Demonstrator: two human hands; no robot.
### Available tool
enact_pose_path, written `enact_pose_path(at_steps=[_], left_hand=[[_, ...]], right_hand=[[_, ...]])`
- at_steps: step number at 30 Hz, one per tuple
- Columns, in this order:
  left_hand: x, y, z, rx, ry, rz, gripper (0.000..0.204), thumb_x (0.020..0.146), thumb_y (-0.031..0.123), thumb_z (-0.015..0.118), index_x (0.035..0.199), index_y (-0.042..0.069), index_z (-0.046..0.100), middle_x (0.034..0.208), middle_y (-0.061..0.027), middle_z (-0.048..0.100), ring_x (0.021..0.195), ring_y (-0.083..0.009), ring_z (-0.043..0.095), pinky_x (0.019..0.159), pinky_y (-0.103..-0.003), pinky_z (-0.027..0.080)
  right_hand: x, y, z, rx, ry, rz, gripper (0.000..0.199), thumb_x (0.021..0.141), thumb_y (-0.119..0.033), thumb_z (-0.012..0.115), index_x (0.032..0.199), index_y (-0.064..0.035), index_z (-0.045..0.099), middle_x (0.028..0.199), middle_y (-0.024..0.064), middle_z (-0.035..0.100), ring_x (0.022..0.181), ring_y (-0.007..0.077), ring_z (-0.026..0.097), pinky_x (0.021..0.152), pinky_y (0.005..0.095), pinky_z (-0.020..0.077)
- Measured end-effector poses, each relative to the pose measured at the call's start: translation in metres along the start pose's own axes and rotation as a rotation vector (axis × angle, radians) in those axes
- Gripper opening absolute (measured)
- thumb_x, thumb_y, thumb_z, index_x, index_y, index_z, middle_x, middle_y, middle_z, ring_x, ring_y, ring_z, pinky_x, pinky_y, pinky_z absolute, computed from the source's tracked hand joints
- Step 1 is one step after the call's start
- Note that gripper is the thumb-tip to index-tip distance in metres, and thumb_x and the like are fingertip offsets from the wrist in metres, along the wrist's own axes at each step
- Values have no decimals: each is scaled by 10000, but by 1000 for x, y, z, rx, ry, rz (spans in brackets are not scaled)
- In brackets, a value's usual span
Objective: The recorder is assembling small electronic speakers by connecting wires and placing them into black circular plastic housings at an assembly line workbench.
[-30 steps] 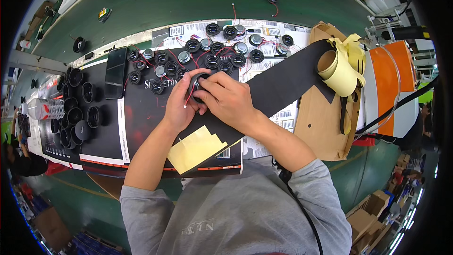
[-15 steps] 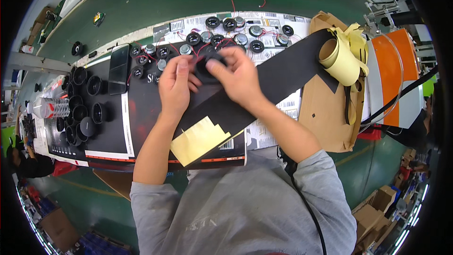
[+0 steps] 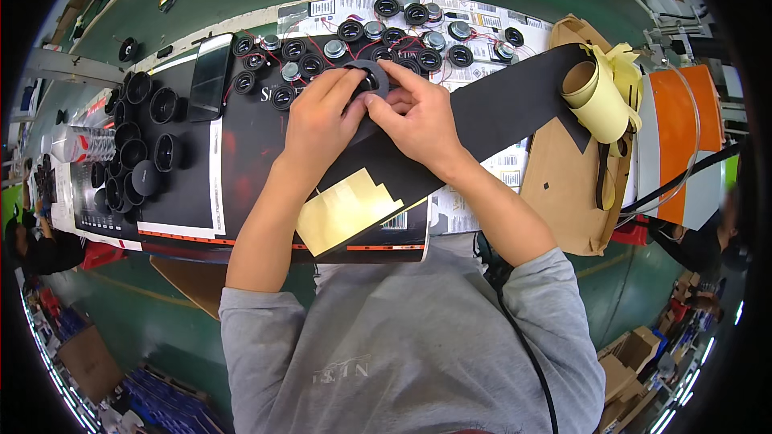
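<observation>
Both hands meet around a round black part with a dark grey ring at its rim [image 3: 372,74], held above the table. My left hand [image 3: 323,112] curls its fingers over the part's near left side. On the other side, my right hand [image 3: 416,111] grips it between thumb and fingers. Just beyond the hands lie several small round speakers [image 3: 351,30] with red wires, some face up and others showing silver backs. A long black sheet strip [image 3: 503,96] passes beneath my right hand. Its near end carries a piece of yellow backing paper [image 3: 347,210].
Several black round cups [image 3: 164,104] cluster at the left beside a clear bottle [image 3: 90,145]. A dark phone [image 3: 211,76] lies near them. At the right, a yellow paper roll [image 3: 597,100] sits over flattened cardboard [image 3: 563,193], beside an orange and white machine [image 3: 683,137].
My hands have drawn together around the round part, and my left fingers now close over it. The grey ring on it shows now. The whole view has shifted slightly.
</observation>
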State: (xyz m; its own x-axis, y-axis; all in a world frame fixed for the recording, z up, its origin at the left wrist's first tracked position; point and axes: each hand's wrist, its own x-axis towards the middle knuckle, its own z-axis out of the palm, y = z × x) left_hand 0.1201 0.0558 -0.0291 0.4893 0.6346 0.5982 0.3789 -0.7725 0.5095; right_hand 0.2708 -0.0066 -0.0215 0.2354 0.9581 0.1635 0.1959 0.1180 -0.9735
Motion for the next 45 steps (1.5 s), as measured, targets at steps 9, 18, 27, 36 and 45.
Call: enact_pose_path(at_steps=[9, 18, 27, 36, 45], left_hand=[[-3, 7, -4, -149, -96, -31, 313, 728, -42, 665, 1035, -5, 619, 926, -132, 607, 750, -327, 640, 628, -383, 530], [4, 1, 2, 22, 103, 89, 303, 708, 5, 732, 1001, 26, 656, 936, -63, 645, 741, -278, 630, 633, -337, 523], [14, 16, -15, -1466, 35, -682, 429, 903, 141, 682, 1265, 9, 492, 1149, -101, 584, 1033, -220, 610, 843, -320, 554], [2, 26, -20, -1591, -63, -776, 313, 983, 236, 554, 1228, 42, 540, 1084, -127, 641, 887, -215, 673, 570, -279, 586], [-19, 27, 12, -973, -145, -747, 152, 928, 51, 605, 1079, 50, 629, 922, -45, 632, 784, -103, 606, 559, -263, 584]], right_hand=[[-7, 3, -8, -219, -23, -200, 468, 765, -138, 755, 1139, 111, 627, 744, 158, 664, 580, 161, 653, 547, 256, 517], [2, 7, -3, 132, -68, 132, 528, 866, -126, 716, 1308, 86, 522, 925, 83, 705, 755, 67, 635, 691, 226, 519], [-7, -33, 1, 266, -92, -101, 519, 863, -65, 715, 1336, 15, 518, 1176, 99, 604, 949, 136, 640, 819, 275, 544], [-49, -27, -32, -896, -759, -674, 251, 785, -119, 631, 1030, -72, 656, 833, 61, 555, 724, 214, 592, 606, 319, 526], [-58, -32, -35, -1119, -930, -1039, 379, 728, -122, 595, 1080, 18, 612, 823, 42, 521, 731, 158, 568, 585, 269, 527]])
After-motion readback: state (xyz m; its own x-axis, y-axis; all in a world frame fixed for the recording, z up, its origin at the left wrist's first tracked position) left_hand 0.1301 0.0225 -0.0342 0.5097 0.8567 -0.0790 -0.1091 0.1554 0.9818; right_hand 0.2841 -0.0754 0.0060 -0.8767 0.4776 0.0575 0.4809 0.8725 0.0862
